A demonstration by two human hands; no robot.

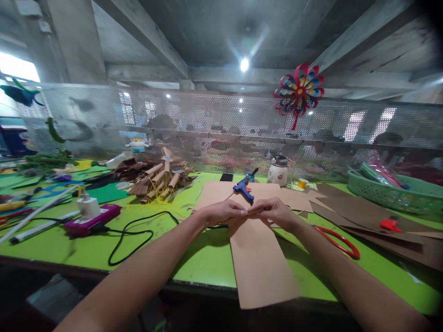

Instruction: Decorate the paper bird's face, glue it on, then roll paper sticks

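Note:
A strip of tan craft paper (263, 265) runs from my fingers down over the table's near edge. My left hand (224, 210) pinches the far end of the strip from the left. From the right, my right hand (275, 212) grips the same end, its fingers closed and close to the left fingertips. That end looks bent or rolled, though the fingers cover most of it. Just beyond my hands stands a blue glue gun (243, 188) with a red trigger, on a larger tan sheet (211, 191).
Left are a purple power strip (92, 221) with a white plug, a black cord (138, 230) and rolled brown paper sticks (166, 173). Right are red-handled scissors (339, 242), brown sheets (363, 207) and a green basket (415, 196). Behind rises a perforated metal screen (207, 115).

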